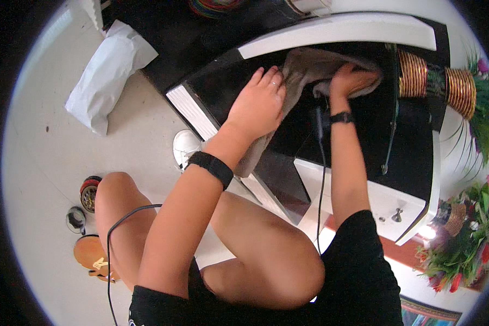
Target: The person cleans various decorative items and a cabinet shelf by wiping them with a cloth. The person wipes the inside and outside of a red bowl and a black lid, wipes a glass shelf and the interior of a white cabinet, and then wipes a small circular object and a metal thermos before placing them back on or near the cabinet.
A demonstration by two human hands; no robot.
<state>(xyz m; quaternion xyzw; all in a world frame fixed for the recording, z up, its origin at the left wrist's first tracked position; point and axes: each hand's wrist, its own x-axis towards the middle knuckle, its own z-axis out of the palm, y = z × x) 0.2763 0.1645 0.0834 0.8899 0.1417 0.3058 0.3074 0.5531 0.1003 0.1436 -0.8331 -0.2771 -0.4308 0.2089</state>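
Note:
A grey-brown cloth [299,77] lies bunched over the black surface [293,134] of a black-and-white cabinet, one end hanging past its near edge. My left hand [261,104], with a ring on one finger, rests on the cloth's left edge, fingers slightly bent. Whether it grips the fabric is hard to tell. Farther right, my right hand [352,81] has its fingers in a fold of the cloth, which wraps partly around them. A thin black cable with a thicker end [319,122] runs down beside my right wrist.
White trim [342,34] borders the cabinet's far side; a white drawer front [391,212] bears a knob. Gold-coiled vases [460,91] with artificial flowers [468,240] stand right. On the floor are a white bag [110,77], a tape roll [76,220] and a round brown object [90,250].

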